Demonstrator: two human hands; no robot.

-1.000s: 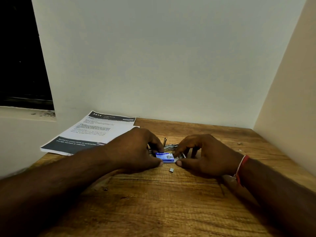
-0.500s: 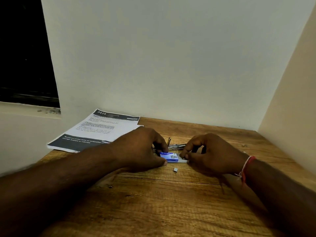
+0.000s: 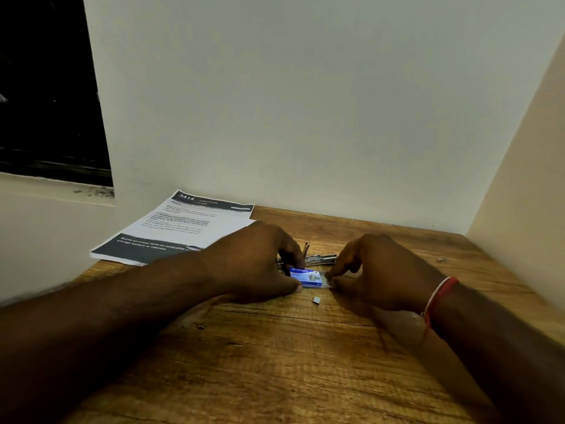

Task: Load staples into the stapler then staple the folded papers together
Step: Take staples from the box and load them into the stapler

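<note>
A small blue staple box (image 3: 306,277) lies on the wooden table (image 3: 275,362). My left hand (image 3: 255,264) grips the box's left end. My right hand (image 3: 382,270) pinches the white inner tray (image 3: 326,284) sticking out of its right end. Just behind the box, the metal stapler (image 3: 321,258) lies opened out, partly hidden by my fingers. A short loose strip of staples (image 3: 316,300) rests on the table in front of the box. The printed papers (image 3: 183,231) lie at the table's back left corner.
White walls close in the table at the back and on the right. A dark window with a dusty sill (image 3: 91,191) is at the left. A tiny metal bit (image 3: 440,260) lies near the right wall.
Both hands stay on the staple box. My right fingers have drawn the white inner tray slightly out to the right. The view has shifted a little.
</note>
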